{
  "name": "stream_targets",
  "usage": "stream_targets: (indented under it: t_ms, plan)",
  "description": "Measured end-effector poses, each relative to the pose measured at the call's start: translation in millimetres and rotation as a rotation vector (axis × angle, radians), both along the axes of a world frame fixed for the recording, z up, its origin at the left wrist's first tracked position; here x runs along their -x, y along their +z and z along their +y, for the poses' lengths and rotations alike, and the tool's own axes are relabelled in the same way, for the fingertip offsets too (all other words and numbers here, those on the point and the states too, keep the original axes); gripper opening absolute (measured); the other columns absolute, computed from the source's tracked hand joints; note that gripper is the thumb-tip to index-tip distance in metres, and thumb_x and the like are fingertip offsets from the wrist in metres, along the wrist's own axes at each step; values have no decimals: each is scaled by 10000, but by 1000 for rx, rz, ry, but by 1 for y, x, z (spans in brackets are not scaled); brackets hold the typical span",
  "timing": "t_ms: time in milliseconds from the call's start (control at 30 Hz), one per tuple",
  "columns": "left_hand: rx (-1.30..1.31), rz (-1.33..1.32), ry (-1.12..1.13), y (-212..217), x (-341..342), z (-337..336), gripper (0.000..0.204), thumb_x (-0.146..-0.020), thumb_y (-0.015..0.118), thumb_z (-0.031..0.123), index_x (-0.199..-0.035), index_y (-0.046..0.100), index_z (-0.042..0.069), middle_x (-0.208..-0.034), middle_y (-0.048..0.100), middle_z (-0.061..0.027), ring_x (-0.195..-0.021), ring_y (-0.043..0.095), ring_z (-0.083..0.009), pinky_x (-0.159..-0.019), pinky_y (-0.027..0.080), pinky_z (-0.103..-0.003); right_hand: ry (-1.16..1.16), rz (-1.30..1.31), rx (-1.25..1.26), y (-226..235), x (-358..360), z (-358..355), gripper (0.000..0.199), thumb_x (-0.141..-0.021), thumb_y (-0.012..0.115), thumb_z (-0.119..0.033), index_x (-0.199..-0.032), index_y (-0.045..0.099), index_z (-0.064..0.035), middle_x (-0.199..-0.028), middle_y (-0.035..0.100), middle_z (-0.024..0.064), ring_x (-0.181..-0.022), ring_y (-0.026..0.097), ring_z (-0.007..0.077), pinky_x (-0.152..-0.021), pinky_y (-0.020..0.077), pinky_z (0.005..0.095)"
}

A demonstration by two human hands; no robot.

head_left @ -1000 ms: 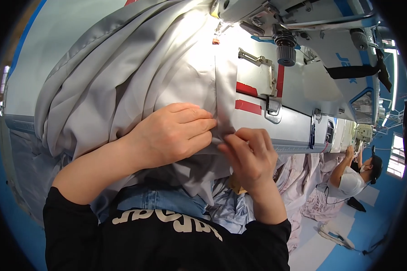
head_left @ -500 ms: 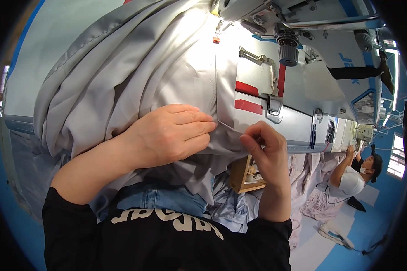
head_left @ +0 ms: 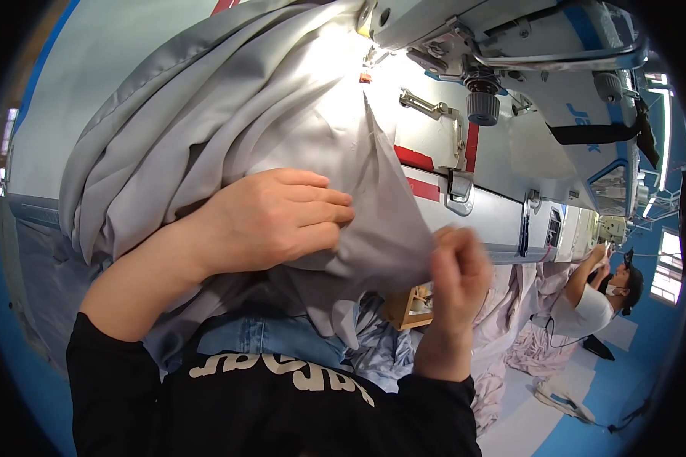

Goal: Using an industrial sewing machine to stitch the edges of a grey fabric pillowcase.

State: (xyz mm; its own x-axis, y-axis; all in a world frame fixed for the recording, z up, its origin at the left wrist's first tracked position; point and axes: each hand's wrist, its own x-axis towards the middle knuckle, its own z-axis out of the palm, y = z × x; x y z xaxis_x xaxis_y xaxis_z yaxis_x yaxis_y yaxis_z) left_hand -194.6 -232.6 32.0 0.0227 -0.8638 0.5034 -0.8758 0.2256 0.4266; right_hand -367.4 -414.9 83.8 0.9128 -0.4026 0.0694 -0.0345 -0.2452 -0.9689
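Pinching smooth silvery-grey fabric [head_left: 312, 137] by its edge

Gripping with the blurred right hand [head_left: 459, 268]; resting the left hand [head_left: 278, 219] open on the folds, draped over a white, metal-edged table [head_left: 57, 145] beside a white-and-blue sewing machine [head_left: 564, 93]. Flanked, far right, by a white-shirted co-worker [head_left: 585, 314] near a blue wall [head_left: 651, 251].

From my end I've got the left hand [head_left: 278, 221] palm-down, fingers [head_left: 316, 212] together, pointing toward the right hand [head_left: 463, 263], which is kinda blurry, curled in a pinch. Left forearm [head_left: 156, 268] slants back behind its hand.
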Motion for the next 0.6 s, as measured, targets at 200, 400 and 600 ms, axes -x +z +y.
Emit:
stream_targets:
  t_ms: [200,400,600]
  plan:
    - [-182,83,108,23,34,21,438,-789,668,415,-966,615,18,-1002,647,-105,-898,640,-243,-769,502,-342,168,458,-221,-22,46,60,179,-806,680,-31,-901,528,-31,-700,610,13,-624,576,50,-545,455,215]
    - [-631,959,246,-3,106,19,322,-823,645,334,-798,573,21,-642,628,-142,-597,626,-343,-565,486,-427,377,338,75,-36,71,80,128,-758,720,-92,-819,618,-45,-676,633,84,-585,635,184,-535,478,288]
    - [-314,475,171,-21,140,27,220,-799,693,202,-696,562,60,-612,586,-86,-567,613,-246,-529,479,-355,90,267,220,-27,72,37,147,-764,718,-96,-733,602,-11,-657,582,84,-531,557,217,-496,430,297]
